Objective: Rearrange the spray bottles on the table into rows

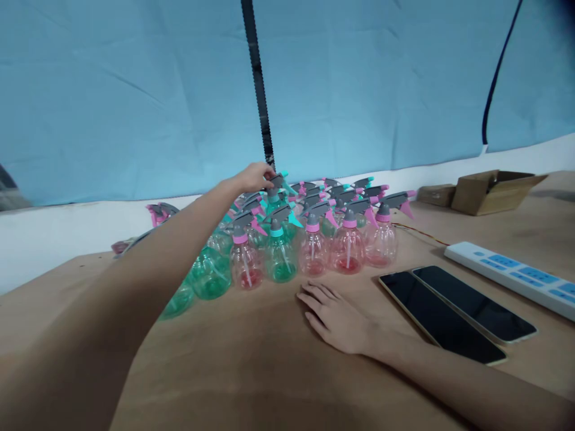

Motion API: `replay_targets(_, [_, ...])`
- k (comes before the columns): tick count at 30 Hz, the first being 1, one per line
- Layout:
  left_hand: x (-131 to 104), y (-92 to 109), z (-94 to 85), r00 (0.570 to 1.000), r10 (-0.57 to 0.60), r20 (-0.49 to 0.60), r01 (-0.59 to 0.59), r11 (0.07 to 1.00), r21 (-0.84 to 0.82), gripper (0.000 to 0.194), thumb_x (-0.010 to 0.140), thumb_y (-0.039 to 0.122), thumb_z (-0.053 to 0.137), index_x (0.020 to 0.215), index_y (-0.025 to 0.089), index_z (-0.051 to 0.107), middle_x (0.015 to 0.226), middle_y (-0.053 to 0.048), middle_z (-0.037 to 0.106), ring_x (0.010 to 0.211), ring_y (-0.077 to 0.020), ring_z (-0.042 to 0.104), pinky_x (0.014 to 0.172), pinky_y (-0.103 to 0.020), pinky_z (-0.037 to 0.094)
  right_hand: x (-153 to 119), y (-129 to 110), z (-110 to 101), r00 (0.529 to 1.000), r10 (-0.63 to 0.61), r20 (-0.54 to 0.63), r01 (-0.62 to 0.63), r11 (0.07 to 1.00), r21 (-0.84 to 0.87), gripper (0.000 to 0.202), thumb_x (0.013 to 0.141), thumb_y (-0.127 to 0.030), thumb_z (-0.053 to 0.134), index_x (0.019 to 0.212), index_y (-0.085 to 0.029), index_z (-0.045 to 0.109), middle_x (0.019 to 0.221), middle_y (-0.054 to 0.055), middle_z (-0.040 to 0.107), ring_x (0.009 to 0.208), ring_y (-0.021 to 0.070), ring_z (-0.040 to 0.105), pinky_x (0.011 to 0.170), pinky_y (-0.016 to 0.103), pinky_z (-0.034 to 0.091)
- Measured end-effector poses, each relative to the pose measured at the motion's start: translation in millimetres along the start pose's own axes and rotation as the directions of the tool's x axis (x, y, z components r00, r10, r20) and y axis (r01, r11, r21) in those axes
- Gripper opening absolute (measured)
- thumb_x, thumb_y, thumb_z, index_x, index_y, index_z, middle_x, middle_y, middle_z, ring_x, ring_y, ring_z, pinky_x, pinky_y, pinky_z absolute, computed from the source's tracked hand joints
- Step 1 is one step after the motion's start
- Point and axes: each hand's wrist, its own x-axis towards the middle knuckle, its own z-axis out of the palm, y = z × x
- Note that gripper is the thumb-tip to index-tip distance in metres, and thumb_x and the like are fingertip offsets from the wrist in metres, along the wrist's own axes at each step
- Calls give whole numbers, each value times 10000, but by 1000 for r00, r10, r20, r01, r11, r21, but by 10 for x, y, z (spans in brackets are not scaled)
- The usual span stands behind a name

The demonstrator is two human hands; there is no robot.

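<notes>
Several clear spray bottles stand close together on the wooden table, green ones and pink ones with grey trigger heads. My left hand (pixel 259 176) reaches over them, its fingers closed on the grey head of a green spray bottle (pixel 275 203) in the rows behind. In front of that bottle stand a green bottle (pixel 281 260) with a turquoise collar and a pink bottle (pixel 348 251). My right hand (pixel 335 317) lies flat on the table, fingers spread, holding nothing, just in front of the pink bottles. My left forearm hides part of the bottles at the left.
Two dark phones, one nearer (pixel 440 317) and one farther (pixel 476 302), lie on the table (pixel 233 371) right of my right hand. Beyond them are a white power strip (pixel 516 272) and an open cardboard box (pixel 489 194). Blue cloth (pixel 135 90) hangs behind.
</notes>
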Motion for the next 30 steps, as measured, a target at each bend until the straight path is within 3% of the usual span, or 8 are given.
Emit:
replay_targets(9, [-263, 79, -673, 957, -21, -288, 8, 999, -46, 273, 711, 221, 599, 968, 133, 630, 879, -54, 643, 846, -219, 588, 757, -326, 434, 5, 0, -12, 1000, -7, 15, 7, 1000, 4, 430, 902, -242, 339, 1278, -81, 473, 1315, 153, 472, 1238, 254, 385, 1040, 418, 305])
replay_targets(13, [-614, 201, -1009, 859, 19, -511, -77, 993, -92, 290, 763, 231, 551, 1019, 112, 619, 900, -30, 630, 857, -218, 609, 767, -360, 457, 9, -5, -25, 1000, 4, 29, -4, 1000, 8, 433, 904, -247, 338, 1279, -78, 474, 1322, 148, 466, 1248, 254, 371, 1054, 408, 279])
replay_targets(16, [-945, 323, -1128, 766, 50, -641, -260, 936, -238, 291, 780, 242, 563, 1064, 211, 616, 930, 0, 630, 867, -206, 633, 735, -350, 499, 8, 2, -14, 999, 7, 32, -8, 1000, 22, 435, 907, -262, 335, 1282, -88, 470, 1333, 145, 456, 1254, 247, 362, 1054, 413, 275])
replay_targets(18, [-1174, 443, -1078, 754, 31, -656, -333, 879, -342, 281, 792, 267, 592, 1071, 286, 612, 1029, 2, 626, 893, -208, 634, 703, -340, 536, 5, 10, 2, 999, 13, 31, -14, 999, 29, 436, 908, -266, 332, 1283, -91, 469, 1340, 146, 449, 1253, 245, 364, 1051, 420, 279])
replay_targets(20, [-1385, 586, -910, 784, -12, -620, -319, 850, -419, 287, 801, 269, 600, 1088, 279, 608, 1028, 1, 638, 853, -192, 643, 692, -350, 557, 4, 17, 22, 999, 15, 32, -16, 999, 30, 437, 907, -262, 334, 1284, -88, 469, 1343, 147, 447, 1254, 248, 363, 1051, 422, 279])
replay_targets(23, [-1624, 768, -496, 885, -67, -461, -175, 869, -462, 299, 796, 234, 605, 1094, 224, 622, 806, -11, 690, 715, -167, 648, 677, -345, 550, 6, 22, 43, 1000, 20, 23, -21, 999, 27, 434, 904, -255, 341, 1289, -96, 463, 1338, 146, 454, 1260, 247, 356, 1053, 424, 274])
replay_targets(27, [-1757, 839, 40, 939, -22, -344, -127, 906, -404, 284, 824, 267, 548, 1095, 229, 625, 1018, -40, 668, 889, -190, 627, 797, -345, 499, 12, 15, 37, 999, 27, 24, -28, 1000, 15, 427, 907, -254, 342, 1287, -103, 464, 1321, 142, 467, 1248, 245, 369, 1044, 422, 286])
replay_targets(30, [-1763, 815, 231, 951, -15, -308, -115, 910, -398, 269, 837, 255, 521, 1081, 222, 629, 1029, -42, 665, 929, -188, 613, 843, -344, 472, 12, 16, 32, 1000, 23, 15, -23, 1000, 13, 420, 906, -254, 348, 1285, -118, 466, 1306, 136, 477, 1223, 239, 395, 1030, 414, 307])
